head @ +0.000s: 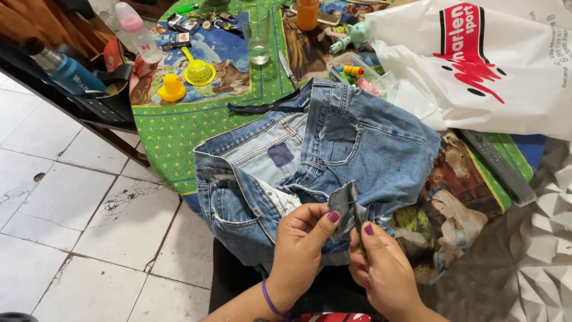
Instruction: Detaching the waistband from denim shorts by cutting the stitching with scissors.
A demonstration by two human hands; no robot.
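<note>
Looking down from the head view: wrists and forearms cut off at the bottom edge, and the slim dark tool (358, 223) in the right hand (384, 268) too small to identify, its lower part hidden inside the grip. Left hand (301, 247) raised palm inward, thumb and fingers (331, 217) pinching a small flap of the faded blue denim shorts (333, 155). Right hand just beside it, fingers curled and pressed together around the tool, its tip touching the same flap. Purple band (269, 300) around the left wrist. Shorts spread across the near edge of the green patterned tabletop (173, 134), partly hanging over toward the lap. Farther back on the tabletop: clear drinking glass (257, 34), yellow rubber duck (171, 89), yellow plastic strainer (198, 71), baby bottle with pink cap (138, 33) and orange bottle (307, 13), cut off by the top edge. Large white plastic bag (476, 65) at the right, touching the shorts. Cracked white floor tiles (71, 203) at the left.
</note>
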